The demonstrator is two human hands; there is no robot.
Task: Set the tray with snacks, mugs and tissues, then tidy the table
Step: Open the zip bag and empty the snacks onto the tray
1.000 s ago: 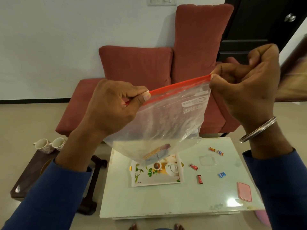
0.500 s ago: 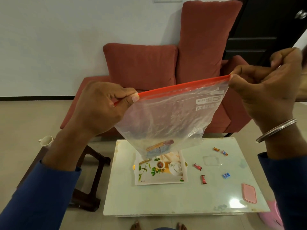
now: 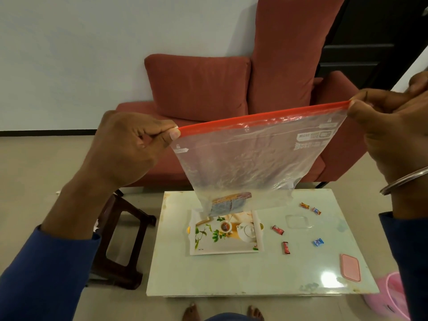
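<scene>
I hold a clear zip bag [image 3: 252, 158] with an orange seal strip stretched in the air above the table. My left hand [image 3: 132, 147] pinches the strip's left end and my right hand [image 3: 393, 126] pinches its right end. A flat snack packet [image 3: 229, 202] lies in the bag's lowest corner. Below it, a printed white tray [image 3: 199, 249] rests on the white table [image 3: 231, 279]. Several small wrapped candies lie on the table right of the tray, among them a red one [image 3: 286, 247] and a blue one [image 3: 317, 242].
A pink lid [image 3: 350, 267] and a clear lid [image 3: 297, 221] lie on the table's right side. A dark wooden stool [image 3: 120, 246] stands left of the table, a red sofa [image 3: 201, 89] behind it, a pink object [image 3: 393, 295] on the floor at right.
My hands have moved apart and the strip is pulled out longer and straighter. The view has shifted, so the mugs on the stool are out of sight.
</scene>
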